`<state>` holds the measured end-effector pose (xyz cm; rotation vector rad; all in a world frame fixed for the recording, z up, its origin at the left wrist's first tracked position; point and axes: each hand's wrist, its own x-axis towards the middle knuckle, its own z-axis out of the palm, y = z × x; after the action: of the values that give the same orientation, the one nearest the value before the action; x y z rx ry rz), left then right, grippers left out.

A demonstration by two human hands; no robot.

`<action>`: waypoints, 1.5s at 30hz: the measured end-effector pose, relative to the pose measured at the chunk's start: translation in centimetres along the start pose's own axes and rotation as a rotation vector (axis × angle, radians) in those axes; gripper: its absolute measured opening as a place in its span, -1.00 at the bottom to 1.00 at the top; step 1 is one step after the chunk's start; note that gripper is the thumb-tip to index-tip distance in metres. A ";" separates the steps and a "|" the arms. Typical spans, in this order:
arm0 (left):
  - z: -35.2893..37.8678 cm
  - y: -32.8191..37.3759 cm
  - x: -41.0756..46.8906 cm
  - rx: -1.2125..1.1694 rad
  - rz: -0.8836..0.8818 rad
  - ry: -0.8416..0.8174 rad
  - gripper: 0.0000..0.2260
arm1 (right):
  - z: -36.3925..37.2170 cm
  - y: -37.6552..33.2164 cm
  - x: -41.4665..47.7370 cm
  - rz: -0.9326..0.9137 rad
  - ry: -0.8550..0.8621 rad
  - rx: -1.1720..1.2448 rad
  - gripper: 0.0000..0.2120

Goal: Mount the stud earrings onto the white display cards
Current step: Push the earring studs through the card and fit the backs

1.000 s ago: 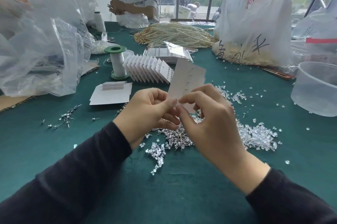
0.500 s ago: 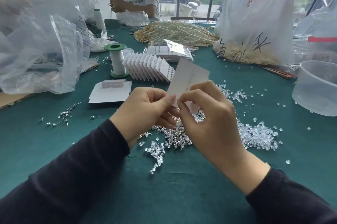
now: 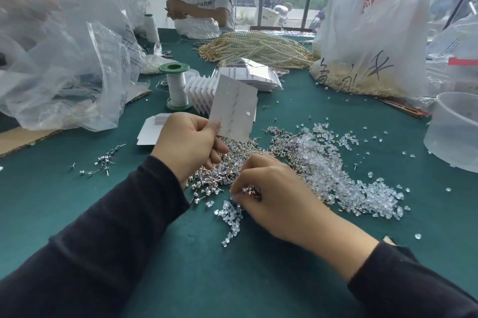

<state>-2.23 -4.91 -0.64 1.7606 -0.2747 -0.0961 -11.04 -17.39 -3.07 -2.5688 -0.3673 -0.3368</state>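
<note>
A white card held up, and a pile of tiny stud earrings on the table

The white card (image 3: 234, 108) is held up off the table (image 3: 232, 279), tilted a little. The left hand (image 3: 188, 145) pinches its bottom left corner. It has faint rows of little marks, and one small clear bit sits near its right edge. The stud earrings (image 3: 227, 162) lie in a big shiny heap on the table, just under the card. They are tiny silver pins, all mixed up. The right hand (image 3: 269, 198) is down on the near edge of the heap and pinches a few. A small bunch of studs (image 3: 103, 162) lies apart on the left. More white cards (image 3: 199, 92) stand in a row behind the held card.
</note>
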 end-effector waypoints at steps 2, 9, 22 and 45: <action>0.1 0.0 -0.1 -0.024 -0.016 -0.031 -0.72 | 0.1 -0.1 0.0 0.000 -0.005 -0.010 -0.92; 0.5 0.0 -0.7 -0.024 -0.018 -0.139 -0.71 | -1.0 -0.5 -0.5 -0.009 0.208 0.176 -0.95; 1.9 -0.1 -2.0 0.172 0.070 -0.227 -0.72 | -1.8 0.4 -0.1 -0.003 0.592 0.094 -0.97; 2.3 -0.2 -2.6 0.176 0.099 -0.223 -0.71 | -0.8 0.8 -0.1 0.082 0.559 0.252 -0.96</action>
<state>-5.21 -6.47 -1.52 1.9093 -0.5463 -0.2029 -11.04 -18.51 -2.80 -2.1242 -0.0878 -0.8869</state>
